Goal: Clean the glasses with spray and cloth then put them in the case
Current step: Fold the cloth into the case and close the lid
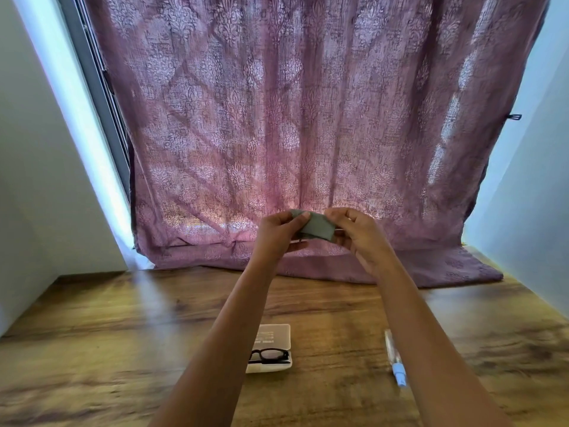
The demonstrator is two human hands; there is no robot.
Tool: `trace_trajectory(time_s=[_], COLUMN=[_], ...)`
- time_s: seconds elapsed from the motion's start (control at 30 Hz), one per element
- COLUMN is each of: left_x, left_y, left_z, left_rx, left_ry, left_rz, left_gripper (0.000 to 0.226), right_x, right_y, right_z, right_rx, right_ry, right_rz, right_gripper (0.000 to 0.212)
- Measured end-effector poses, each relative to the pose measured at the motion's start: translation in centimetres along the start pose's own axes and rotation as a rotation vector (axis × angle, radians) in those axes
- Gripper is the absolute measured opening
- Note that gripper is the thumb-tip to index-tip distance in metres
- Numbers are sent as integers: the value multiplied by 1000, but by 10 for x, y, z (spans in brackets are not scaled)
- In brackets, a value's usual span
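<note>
Small grey-green cleaning cloth (pixel 315 227), folded, held up in the air between both hands, well above the table and in front of the curtain. Left hand (pixel 278 232) pinches the cloth's left end, thumb on top. Right hand (pixel 354 231) pinches the right end, fingers curled over it. Both forearms stretch out over the table.

Black-framed glasses (pixel 268 355) lie in the open, pale translucent plastic case (pixel 271 349), lid back, on the brown wood-grain table (pixel 123 349); the left forearm hides the case's left part. Slim clear spray pen with a light-blue tip (pixel 395 359) lies flat to the right of the case, apart from it, partly hidden by the right forearm.

Mauve patterned curtain (pixel 308 118) hangs behind, its hem spread on the table's far edge.
</note>
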State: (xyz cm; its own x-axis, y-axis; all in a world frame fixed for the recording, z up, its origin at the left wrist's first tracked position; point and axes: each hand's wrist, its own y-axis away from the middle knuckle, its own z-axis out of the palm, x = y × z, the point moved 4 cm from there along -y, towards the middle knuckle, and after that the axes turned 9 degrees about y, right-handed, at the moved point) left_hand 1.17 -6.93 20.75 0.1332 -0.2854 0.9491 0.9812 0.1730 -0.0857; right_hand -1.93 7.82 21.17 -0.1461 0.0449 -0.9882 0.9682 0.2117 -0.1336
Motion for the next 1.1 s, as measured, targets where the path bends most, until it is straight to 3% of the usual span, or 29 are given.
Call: trace_trajectory(time_s=[0.43,0.73,1.1], left_x=[4,4,-8], left_y=[-6,-8,1], left_z=[2,-3,-34], left_rx=[-14,-7,105], left_ry=[159,192,195], left_rz=[-31,-39,-102], left_gripper=[12,3,4], right_x=[-4,-2,12], right_y=[-2,-5,-4], right_z=[4,11,33], right_rx=[41,63,53], right_ry=[-198,-246,-313], right_rz=[113,118,189], right_gripper=[5,6,8])
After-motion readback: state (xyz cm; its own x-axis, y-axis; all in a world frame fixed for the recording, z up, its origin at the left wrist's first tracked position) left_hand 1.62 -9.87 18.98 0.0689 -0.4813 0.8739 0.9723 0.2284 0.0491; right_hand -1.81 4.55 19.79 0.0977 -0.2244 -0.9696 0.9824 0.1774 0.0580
